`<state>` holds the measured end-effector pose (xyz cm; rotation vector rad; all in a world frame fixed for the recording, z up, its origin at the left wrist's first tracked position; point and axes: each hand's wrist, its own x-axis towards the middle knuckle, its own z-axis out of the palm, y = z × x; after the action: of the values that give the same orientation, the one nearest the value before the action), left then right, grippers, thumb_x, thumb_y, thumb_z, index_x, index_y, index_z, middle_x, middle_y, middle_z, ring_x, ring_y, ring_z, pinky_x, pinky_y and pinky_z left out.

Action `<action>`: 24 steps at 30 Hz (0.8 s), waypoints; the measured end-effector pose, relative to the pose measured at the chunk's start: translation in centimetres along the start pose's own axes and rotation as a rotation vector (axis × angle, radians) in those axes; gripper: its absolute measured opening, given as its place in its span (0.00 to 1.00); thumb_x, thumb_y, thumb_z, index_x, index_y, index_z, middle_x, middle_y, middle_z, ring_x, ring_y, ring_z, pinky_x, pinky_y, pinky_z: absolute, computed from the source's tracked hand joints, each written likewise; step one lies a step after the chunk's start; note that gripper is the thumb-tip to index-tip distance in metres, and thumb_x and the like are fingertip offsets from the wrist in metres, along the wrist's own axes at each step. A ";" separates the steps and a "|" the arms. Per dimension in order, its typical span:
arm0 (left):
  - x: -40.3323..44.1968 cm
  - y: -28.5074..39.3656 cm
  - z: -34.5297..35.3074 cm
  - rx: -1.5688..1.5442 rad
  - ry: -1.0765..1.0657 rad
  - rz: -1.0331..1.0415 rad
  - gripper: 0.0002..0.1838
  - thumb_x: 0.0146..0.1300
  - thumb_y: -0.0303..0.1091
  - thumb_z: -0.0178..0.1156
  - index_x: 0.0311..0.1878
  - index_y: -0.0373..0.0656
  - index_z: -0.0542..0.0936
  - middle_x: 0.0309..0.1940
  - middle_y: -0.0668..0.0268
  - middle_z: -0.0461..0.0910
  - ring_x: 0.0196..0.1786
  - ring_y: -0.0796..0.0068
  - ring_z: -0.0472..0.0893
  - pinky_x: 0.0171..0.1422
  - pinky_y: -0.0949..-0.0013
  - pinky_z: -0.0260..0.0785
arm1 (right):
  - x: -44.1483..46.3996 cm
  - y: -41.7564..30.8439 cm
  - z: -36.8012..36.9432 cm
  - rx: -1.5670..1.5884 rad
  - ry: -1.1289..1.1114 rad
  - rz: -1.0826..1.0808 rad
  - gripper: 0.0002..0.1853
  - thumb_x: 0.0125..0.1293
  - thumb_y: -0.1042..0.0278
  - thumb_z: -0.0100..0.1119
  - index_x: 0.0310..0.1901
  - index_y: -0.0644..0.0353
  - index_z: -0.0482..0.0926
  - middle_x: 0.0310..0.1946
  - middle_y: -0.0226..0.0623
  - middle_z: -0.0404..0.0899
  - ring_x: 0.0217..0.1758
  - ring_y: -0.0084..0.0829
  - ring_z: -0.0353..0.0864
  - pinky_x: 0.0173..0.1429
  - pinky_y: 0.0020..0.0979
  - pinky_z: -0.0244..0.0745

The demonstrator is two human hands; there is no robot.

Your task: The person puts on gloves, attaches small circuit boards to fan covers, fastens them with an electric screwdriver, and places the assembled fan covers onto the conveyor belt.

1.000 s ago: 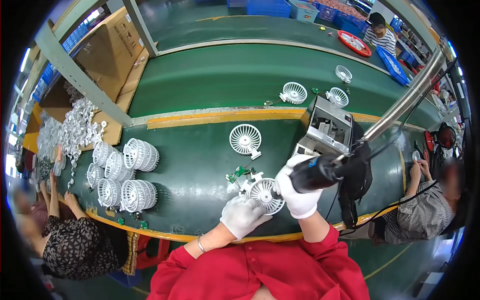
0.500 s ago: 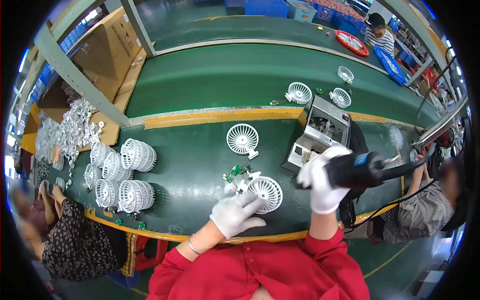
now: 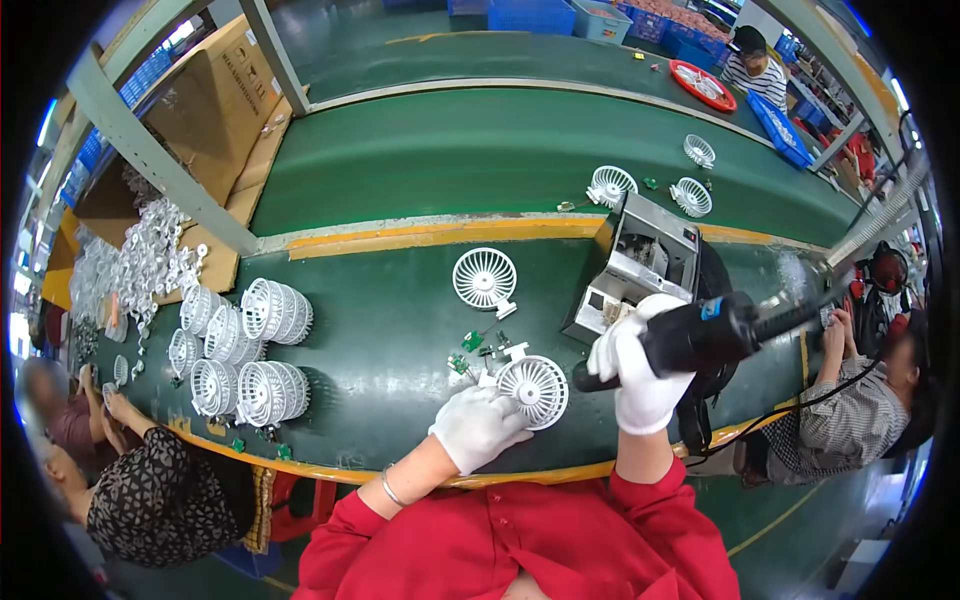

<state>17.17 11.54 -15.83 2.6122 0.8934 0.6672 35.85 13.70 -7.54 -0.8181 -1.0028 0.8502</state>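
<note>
My right hand (image 3: pixel 640 375), in a white glove, grips a black electric screwdriver (image 3: pixel 700 335) with a blue label; its front end points left. The gloved left hand (image 3: pixel 478 430) has its fingers curled at the left rim of a white round fan cage (image 3: pixel 534 392) lying on the green bench. Small green circuit boards (image 3: pixel 470 342) with wires lie just behind that cage. Farther back is another white fan cage (image 3: pixel 485 279), its neck towards me. Behind my right hand stands a metal box-shaped machine (image 3: pixel 645 255), partly hidden by the glove.
Stacks of white fan cages (image 3: pixel 268 390) stand on the left, near a heap of small white parts (image 3: pixel 160 250) and a cardboard box (image 3: pixel 225 100). A green conveyor belt (image 3: pixel 430 150) runs behind, carrying several fan cages at right. Co-workers sit on both sides.
My left hand has drawn back from over the fan cage to its left rim, fingers more curled. The screwdriver has shifted slightly left and down. Fan cages on the belt have moved right.
</note>
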 end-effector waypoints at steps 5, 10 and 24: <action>0.1 0.1 0.5 0.042 0.004 0.013 0.09 0.54 0.44 0.63 0.31 0.50 0.80 0.28 0.68 0.75 0.35 0.64 0.77 0.38 0.63 0.70 | -2.2 2.1 0.8 -0.243 -0.180 -0.053 0.20 0.56 0.92 0.48 0.47 0.59 0.65 0.21 0.35 0.69 0.16 0.26 0.70 0.22 0.29 0.71; 0.1 0.2 0.4 0.028 0.008 -0.030 0.10 0.54 0.44 0.63 0.34 0.50 0.82 0.28 0.67 0.75 0.36 0.63 0.77 0.38 0.60 0.70 | -3.0 2.7 2.8 0.036 -0.160 0.221 0.20 0.49 0.85 0.65 0.45 0.65 0.73 0.34 0.33 0.76 0.37 0.20 0.77 0.42 0.26 0.76; -0.5 0.2 0.3 -0.041 0.067 0.032 0.17 0.42 0.39 0.72 0.37 0.47 0.82 0.34 0.59 0.80 0.39 0.53 0.79 0.43 0.54 0.70 | -1.8 1.0 0.7 0.172 -0.351 0.300 0.20 0.53 0.79 0.65 0.47 0.60 0.70 0.35 0.30 0.75 0.38 0.21 0.76 0.45 0.26 0.73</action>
<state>17.09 11.07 -16.14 2.5868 0.8489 0.7773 34.48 12.68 -8.81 -0.6944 -1.1079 1.3530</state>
